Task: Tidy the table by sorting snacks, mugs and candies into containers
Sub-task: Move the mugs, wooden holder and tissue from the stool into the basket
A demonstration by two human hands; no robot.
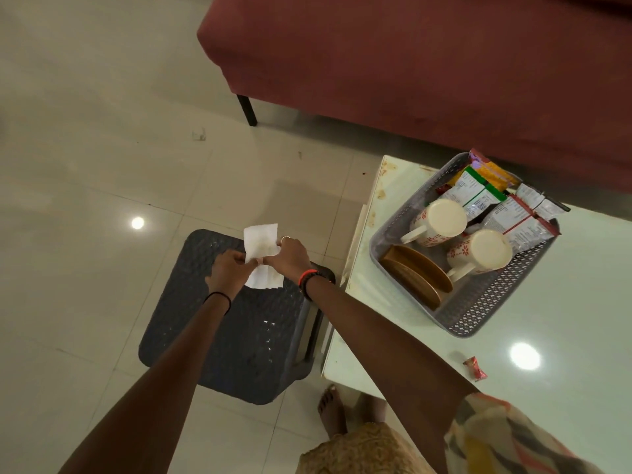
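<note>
Both my hands hold a white paper tissue above a dark plastic bin that stands on the floor. My left hand pinches the tissue's left edge and my right hand pinches its right edge. On the pale table to the right sits a grey mesh basket. It holds two white mugs with red flowers, a brown wooden plate and several snack packets. A red wrapped candy lies on the table in front of the basket.
A maroon sofa stands behind the table, one black leg on the tiled floor. My bare foot is beside the bin, near the table's corner. Open floor lies to the left.
</note>
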